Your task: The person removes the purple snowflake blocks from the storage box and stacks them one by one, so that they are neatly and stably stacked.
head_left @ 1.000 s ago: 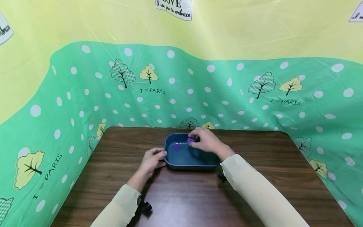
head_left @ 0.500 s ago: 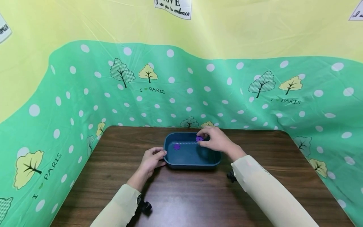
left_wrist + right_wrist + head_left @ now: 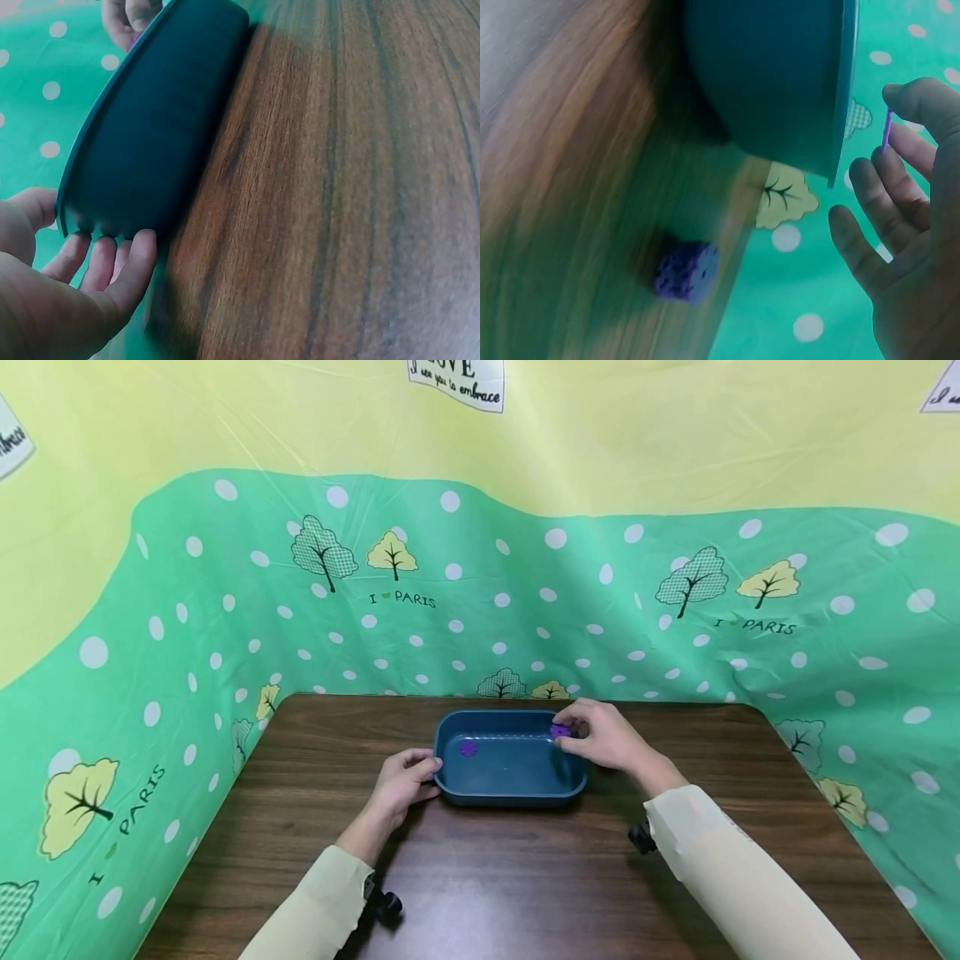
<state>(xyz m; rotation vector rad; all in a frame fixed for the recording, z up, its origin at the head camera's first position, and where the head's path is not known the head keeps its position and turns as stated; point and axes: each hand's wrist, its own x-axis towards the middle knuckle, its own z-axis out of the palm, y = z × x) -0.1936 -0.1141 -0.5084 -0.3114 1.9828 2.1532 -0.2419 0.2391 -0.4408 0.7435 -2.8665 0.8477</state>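
A dark blue plastic tray (image 3: pixel 510 787) stands on the table. At its left end my left hand (image 3: pixel 405 778) grips the wall, thumb at the rim and fingers against the outside (image 3: pixel 82 292). Over the tray's right end, my right hand (image 3: pixel 603 739) pinches a thin purple notched disc (image 3: pixel 559 732) between thumb and fingers; the right wrist view shows this disc (image 3: pixel 886 131) edge-on. Another purple notched disc (image 3: pixel 468 748) lies in the tray, towards its back left. A short stack of purple discs (image 3: pixel 688 271) stands on the table beyond the tray's right end, hidden behind my right hand in the head view.
The brown wood-grain table (image 3: pixel 487 877) reaches back to a green and yellow printed cloth (image 3: pixel 450 568), which hangs behind and along the sides. A black wrist camera (image 3: pixel 387 907) sits by my left sleeve, another (image 3: pixel 642 837) by my right.
My right hand has moved right across the tray with the purple disc, from near the middle to the right end. My left hand and the disc lying in the tray have stayed put.
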